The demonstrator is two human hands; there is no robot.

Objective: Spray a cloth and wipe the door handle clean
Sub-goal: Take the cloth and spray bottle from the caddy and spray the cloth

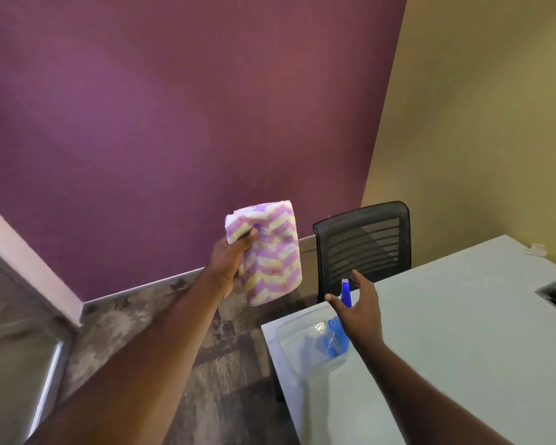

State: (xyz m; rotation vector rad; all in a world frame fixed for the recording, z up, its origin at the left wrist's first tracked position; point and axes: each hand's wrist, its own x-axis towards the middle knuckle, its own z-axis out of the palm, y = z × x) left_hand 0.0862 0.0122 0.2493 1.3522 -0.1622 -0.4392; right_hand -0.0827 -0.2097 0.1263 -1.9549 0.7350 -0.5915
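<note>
Two hands: left hand (228, 261) grips the cloth (267, 252) over open floor; right hand (357, 306) spread open above the table corner (270, 329).

Soft dim light, slight blur, wide-angle distortion

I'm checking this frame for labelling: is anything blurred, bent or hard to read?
Head view: wide-angle bending tilts the walls and slants the white table. The blue spray bottle is smeared behind the open right hand. The purple-and-yellow zigzag cloth in the left hand reads clearly. Lighting is soft, without glare.
</note>
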